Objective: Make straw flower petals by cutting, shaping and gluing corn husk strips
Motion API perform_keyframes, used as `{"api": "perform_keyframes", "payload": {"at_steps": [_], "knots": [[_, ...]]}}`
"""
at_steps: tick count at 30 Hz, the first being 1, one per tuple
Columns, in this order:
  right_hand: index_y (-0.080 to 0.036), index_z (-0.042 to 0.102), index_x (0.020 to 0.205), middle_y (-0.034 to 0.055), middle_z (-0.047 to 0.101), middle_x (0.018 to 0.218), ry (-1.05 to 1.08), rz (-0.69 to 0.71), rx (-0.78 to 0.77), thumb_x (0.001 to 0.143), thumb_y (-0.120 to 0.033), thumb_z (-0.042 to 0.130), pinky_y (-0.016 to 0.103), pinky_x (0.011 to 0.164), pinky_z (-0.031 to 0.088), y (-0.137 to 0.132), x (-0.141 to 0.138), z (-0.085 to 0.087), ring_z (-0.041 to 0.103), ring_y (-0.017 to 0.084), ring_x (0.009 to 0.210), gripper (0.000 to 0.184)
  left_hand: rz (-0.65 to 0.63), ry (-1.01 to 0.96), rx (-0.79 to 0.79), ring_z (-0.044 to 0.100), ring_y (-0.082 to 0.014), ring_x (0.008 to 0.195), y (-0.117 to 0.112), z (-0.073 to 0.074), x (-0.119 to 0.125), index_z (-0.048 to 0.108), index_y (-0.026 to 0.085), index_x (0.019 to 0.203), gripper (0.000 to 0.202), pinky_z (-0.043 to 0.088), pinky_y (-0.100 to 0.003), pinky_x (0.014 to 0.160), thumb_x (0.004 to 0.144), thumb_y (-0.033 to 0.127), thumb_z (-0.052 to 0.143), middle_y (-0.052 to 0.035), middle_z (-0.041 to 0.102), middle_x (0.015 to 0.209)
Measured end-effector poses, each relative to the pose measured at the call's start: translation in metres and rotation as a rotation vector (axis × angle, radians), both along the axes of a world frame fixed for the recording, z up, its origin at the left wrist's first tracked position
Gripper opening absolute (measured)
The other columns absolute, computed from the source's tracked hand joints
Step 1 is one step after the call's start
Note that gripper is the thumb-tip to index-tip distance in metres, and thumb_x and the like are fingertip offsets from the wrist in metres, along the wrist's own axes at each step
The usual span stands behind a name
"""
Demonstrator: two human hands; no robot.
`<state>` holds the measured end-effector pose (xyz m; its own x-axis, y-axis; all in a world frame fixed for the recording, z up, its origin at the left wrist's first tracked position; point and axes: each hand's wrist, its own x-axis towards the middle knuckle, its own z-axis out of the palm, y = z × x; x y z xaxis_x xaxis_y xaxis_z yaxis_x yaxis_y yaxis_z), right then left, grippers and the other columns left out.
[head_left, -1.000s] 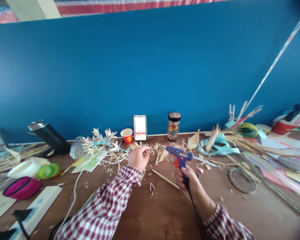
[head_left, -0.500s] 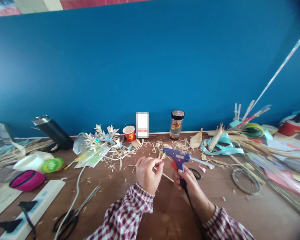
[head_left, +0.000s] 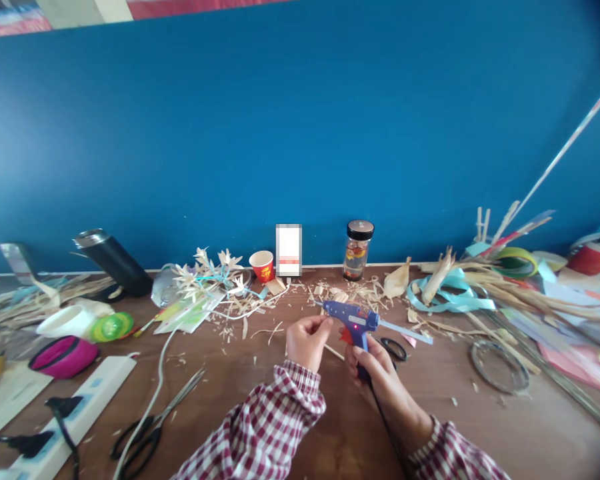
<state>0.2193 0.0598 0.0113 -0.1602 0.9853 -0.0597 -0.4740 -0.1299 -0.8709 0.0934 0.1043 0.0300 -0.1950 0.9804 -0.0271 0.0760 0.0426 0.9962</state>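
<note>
My right hand grips the handle of a blue glue gun with an orange trigger and a red light lit; its nozzle points left. My left hand is pinched shut on a small pale straw piece right at the nozzle tip. A thin wooden stick lies on the brown table between my hands. Both sleeves are red-and-white check. The gun's black cord runs back under my right wrist.
Straw flowers, a red paper cup, a white phone and a jar stand by the blue wall. Scissors and a power strip lie at left. Teal ribbon, husks and a wire ring at right.
My left hand drew back from the straw pile toward me and met the glue gun's nozzle. The right hand with the gun shifted slightly left and nearer.
</note>
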Motion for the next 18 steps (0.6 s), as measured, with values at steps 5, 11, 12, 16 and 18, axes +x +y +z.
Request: {"api": "perform_keyframes", "payload": {"at_steps": [5, 11, 12, 16, 18], "knots": [[-0.020, 0.044, 0.080, -0.0056, 0.043, 0.059, -0.085, 0.006, 0.001, 0.078, -0.035, 0.057, 0.016, 0.040, 0.029, 0.001, 0.001, -0.001, 0.038, 0.006, 0.047, 0.020, 0.045, -0.069, -0.069, 0.044, -0.0081, 0.044, 0.003, -0.007, 0.002, 0.069, 0.013, 0.065, 0.022, 0.032, -0.020, 0.044, 0.063, 0.035, 0.065, 0.0022, 0.056, 0.047], [-0.020, 0.044, 0.076, -0.0058, 0.044, 0.057, -0.108, -0.016, -0.022, 0.074, -0.037, 0.060, 0.017, 0.041, 0.031, 0.005, 0.001, -0.003, 0.038, 0.006, 0.045, 0.023, 0.089, -0.155, -0.075, 0.044, -0.0067, 0.045, -0.001, 0.006, -0.001, 0.069, 0.013, 0.066, 0.023, 0.034, -0.019, 0.046, 0.061, 0.035, 0.067, 0.0017, 0.058, 0.050], [-0.020, 0.043, 0.076, -0.0057, 0.044, 0.057, -0.101, -0.018, -0.023, 0.074, -0.037, 0.060, 0.017, 0.041, 0.031, 0.005, 0.001, -0.004, 0.039, 0.006, 0.045, 0.024, 0.097, -0.137, -0.064, 0.045, -0.0071, 0.046, 0.000, 0.011, -0.003, 0.069, 0.014, 0.066, 0.024, 0.035, -0.019, 0.046, 0.061, 0.037, 0.067, 0.0009, 0.060, 0.052], [-0.020, 0.042, 0.079, -0.0060, 0.044, 0.058, -0.087, -0.017, -0.010, 0.075, -0.037, 0.059, 0.017, 0.040, 0.029, 0.007, 0.003, -0.010, 0.039, 0.006, 0.045, 0.024, 0.126, 0.052, 0.129, 0.052, -0.0102, 0.048, 0.013, 0.029, -0.019, 0.067, 0.015, 0.062, 0.023, 0.040, -0.021, 0.048, 0.064, 0.038, 0.066, 0.0000, 0.062, 0.052], [-0.020, 0.042, 0.079, -0.0061, 0.044, 0.058, -0.091, -0.020, -0.009, 0.075, -0.037, 0.059, 0.016, 0.040, 0.028, 0.006, 0.002, -0.010, 0.038, 0.006, 0.045, 0.024, 0.105, 0.256, 0.218, 0.053, -0.0118, 0.048, 0.024, 0.034, -0.033, 0.064, 0.015, 0.057, 0.026, 0.040, -0.022, 0.047, 0.067, 0.039, 0.062, -0.0004, 0.060, 0.050]]}}
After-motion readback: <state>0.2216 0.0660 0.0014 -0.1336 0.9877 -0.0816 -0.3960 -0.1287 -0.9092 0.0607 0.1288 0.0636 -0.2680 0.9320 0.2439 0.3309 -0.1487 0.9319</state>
